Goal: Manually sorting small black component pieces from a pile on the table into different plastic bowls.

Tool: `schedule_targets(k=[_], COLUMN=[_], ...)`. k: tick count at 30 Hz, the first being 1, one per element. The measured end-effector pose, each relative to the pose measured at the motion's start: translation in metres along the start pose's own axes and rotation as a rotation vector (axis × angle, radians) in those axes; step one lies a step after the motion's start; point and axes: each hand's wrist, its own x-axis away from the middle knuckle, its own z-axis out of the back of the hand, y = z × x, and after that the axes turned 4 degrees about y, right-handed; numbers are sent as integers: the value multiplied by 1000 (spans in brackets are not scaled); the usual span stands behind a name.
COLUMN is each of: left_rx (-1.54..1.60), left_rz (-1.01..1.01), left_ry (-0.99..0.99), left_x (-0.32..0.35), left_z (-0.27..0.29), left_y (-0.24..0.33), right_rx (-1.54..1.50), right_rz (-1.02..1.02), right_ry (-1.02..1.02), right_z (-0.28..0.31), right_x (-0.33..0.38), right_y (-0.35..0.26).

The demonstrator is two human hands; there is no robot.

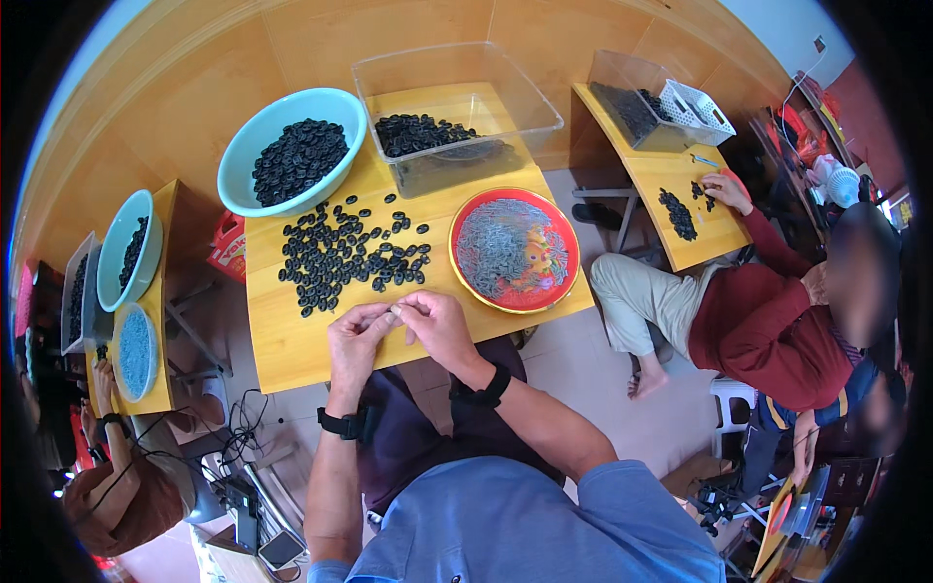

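My left hand (358, 342) and my right hand (438, 328) meet over the near edge of the yellow table (290, 361). Their thumbs and fingertips press together, and whatever they pinch is too small or hidden to make out. Just beyond the hands, many small black oval pieces (348, 255) lie loose on the tabletop. To the right of them stands a round red tray (573, 255) with a heap of thin grey metal pieces (496, 243) in it. A light blue basin (229, 160), partly filled with the same black ovals, sits at the far left.
At the back is a clear plastic bin (533, 124) holding more black pieces. On the right, a person in a dark red top (748, 335) works at another yellow table (649, 185). On the left, another person (131, 491) sits by a table with basins. Cables (243, 437) hang there.
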Motion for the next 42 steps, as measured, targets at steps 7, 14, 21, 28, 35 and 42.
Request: schedule_targets(k=[7, 14, 21, 28, 35, 42], left_rx=[-185, -180, -203, -199, -212, -255], left_rz=[-47, -87, -84, -81, -97, -110], left_ry=[97, 141, 135, 135, 133, 127], left_x=[-10, -10, -7, -5, -5, -5], left_z=[10, 8, 6, 6, 5, 6], left_y=[-10, -15, -10, -8, -9, -10], right_rx=[717, 1077, 1091, 992, 1099, 1159], right_rz=[388, 232, 264, 229, 281, 300], right_ry=[154, 117, 144, 201, 22, 172], right_z=[89, 167, 156, 166, 164, 161], right_x=[-15, -20, -20, -19, -16, -18], right_y=[-51, -67, -47, -51, -53, -51])
